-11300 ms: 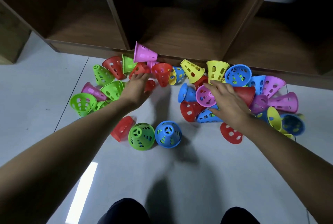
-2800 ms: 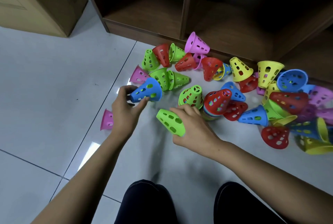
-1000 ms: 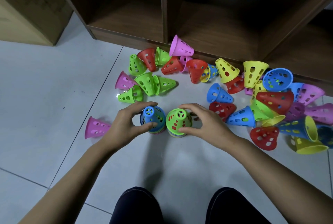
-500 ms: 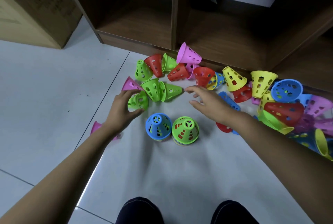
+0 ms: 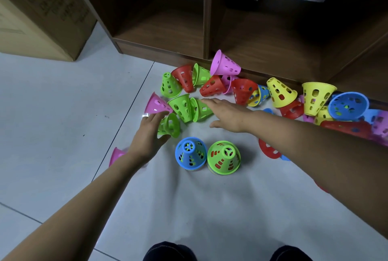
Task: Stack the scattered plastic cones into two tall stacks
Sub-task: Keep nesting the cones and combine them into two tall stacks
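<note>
Both arms reach up from the bottom corners toward the pile of cones [image 5: 243, 90] in the upper middle. The left hand [image 5: 150, 134] curls its fingers and thumb round a small green cone [image 5: 170, 125] that lies on its side. The right hand [image 5: 227, 113] is flat with straight fingers over another green cone [image 5: 200, 109]; I cannot tell if it touches. In the middle, a blue-topped stack [image 5: 191, 153] and a green-topped stack [image 5: 223, 158] stand side by side. A blurry pink cone [image 5: 116, 155] hides partly behind the left wrist. A red cone [image 5: 268, 149] peeks out under the right arm. Cones at the right edge are cut off.
</note>
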